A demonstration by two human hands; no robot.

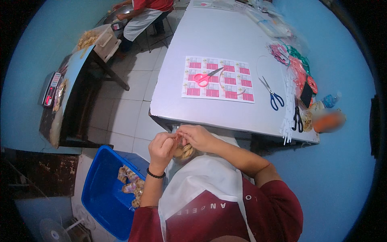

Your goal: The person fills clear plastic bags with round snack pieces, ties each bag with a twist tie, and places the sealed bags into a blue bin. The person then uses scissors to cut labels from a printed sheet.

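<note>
A clear plastic bag of pale, flat snack pieces (pixel 183 152) rests at my lap, just off the near table edge. At its gathered neck, my left hand (pixel 163 148) and my right hand (pixel 196 137) meet, fingertips pinching the bag and a thin reddish strip or tie, too small to make out. On the white tabletop (pixel 223 33) lies a printed sheet of pink-and-white labels (pixel 196 90) with red-handled scissors (pixel 203 79) on it. Blue-handled scissors (pixel 274 98) lie with blades parted to the right of the sheet.
A blue plastic tub (pixel 102 187) with several filled bags (pixel 133 184) stands at left. White strips (pixel 288 112), black-handled scissors (pixel 297 119) and a plastic bottle (pixel 330 99) crowd the table's right edge. Another person (pixel 145 18) sits beyond, near a bin of snacks (pixel 105 42).
</note>
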